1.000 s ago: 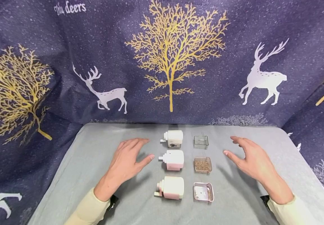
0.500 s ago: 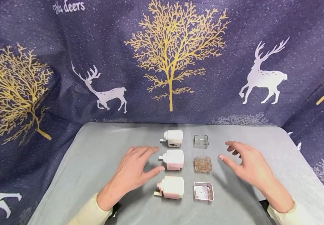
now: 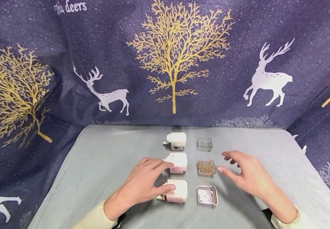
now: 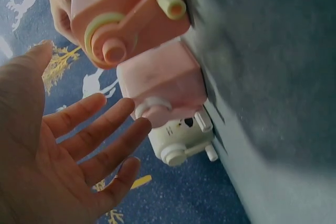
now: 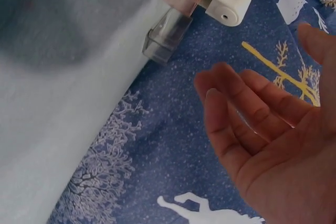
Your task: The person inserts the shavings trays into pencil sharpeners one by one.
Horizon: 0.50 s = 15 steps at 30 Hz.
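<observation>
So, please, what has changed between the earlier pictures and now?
The left hand moved right and lower in the head view, toward the sharpeners; the right hand moved left and lower, toward the trays. Nothing was gripped or released. The sharpeners and trays stayed put.

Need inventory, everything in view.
Boxy plastic crank sharpener: 1, white, back left
Second sharpener: 1, white-pink, middle left
Third sharpener: 1, cream-pink, front left
Clear plastic tray: 1, greyish, back right
Second tray: 1, brownish, middle right
Third tray: 1, pinkish, front right
Shavings: many, brown, second and third trays
Table: 1, grey, underneath
Printed backdrop: 1, dark blue, behind
Sleeves: 2, cream, bottom
Left hand: 1, near second, third sharpeners
Right hand: 1, beside second tray
</observation>
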{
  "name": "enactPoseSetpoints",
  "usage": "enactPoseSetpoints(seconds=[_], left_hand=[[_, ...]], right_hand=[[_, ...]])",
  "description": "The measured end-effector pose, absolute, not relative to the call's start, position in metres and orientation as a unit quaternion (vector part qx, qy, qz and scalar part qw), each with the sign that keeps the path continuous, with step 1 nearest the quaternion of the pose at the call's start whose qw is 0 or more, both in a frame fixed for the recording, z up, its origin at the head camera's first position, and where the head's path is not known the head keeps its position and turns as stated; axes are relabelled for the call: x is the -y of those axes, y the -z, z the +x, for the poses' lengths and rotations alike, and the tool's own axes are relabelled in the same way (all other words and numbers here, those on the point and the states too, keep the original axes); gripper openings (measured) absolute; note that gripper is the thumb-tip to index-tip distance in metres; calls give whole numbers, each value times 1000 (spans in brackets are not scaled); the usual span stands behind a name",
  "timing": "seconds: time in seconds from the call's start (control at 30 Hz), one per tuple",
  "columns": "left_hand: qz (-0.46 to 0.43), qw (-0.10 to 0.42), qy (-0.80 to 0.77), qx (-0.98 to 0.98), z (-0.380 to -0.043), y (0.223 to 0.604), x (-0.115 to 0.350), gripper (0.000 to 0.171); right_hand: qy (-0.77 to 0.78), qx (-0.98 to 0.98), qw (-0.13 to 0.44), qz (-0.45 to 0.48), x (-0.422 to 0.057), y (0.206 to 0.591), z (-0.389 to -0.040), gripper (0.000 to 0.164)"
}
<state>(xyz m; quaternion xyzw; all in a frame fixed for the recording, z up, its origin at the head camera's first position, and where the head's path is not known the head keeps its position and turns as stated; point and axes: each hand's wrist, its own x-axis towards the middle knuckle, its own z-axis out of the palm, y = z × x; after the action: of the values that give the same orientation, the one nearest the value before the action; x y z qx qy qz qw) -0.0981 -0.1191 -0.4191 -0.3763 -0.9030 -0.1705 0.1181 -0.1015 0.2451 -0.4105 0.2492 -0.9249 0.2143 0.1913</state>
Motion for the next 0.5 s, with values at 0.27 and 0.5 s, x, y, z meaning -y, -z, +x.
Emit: enactPoseSetpoints(seconds=[0.27,0.5], left_hand=[[-398,105,190,891,-91,421,112,60],[-405,109,195,887,-84,423,109,69]], right_hand=[[-222,923,172,264,-237,412,-94,44],[-227,922,151,275,-233,417,-86,40]])
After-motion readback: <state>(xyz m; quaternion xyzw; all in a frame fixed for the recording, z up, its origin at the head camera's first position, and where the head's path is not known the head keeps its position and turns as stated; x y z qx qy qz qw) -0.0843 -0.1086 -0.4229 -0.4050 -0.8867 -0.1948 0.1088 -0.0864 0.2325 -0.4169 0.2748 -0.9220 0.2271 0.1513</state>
